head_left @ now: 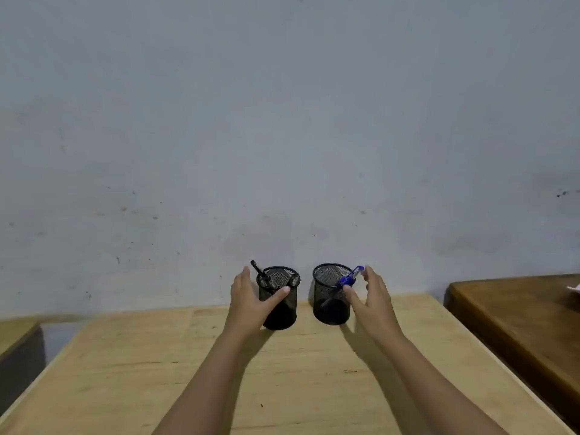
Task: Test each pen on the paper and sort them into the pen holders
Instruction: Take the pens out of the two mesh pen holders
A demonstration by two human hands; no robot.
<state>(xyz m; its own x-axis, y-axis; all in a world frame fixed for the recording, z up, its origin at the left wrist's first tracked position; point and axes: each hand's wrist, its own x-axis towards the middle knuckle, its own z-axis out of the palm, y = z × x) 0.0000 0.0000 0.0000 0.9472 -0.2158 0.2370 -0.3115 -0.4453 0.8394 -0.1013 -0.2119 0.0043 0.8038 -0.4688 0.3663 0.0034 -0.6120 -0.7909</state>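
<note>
We see two mesh pen holders, the left holder (279, 298) and the right holder (332, 295), standing apart at the far edge of the table (125, 372), against the wall (282, 120). A narrow gap separates them. Our left hand (251, 304) and right hand (373, 304) flank them. The near tabletop lies bare; pens (348, 279) jut above the rims.

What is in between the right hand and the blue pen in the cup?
Nothing visible. The right hand is open right beside the right cup, and the blue pen leans out over the rim toward its fingers, with no object in the gap.
</note>
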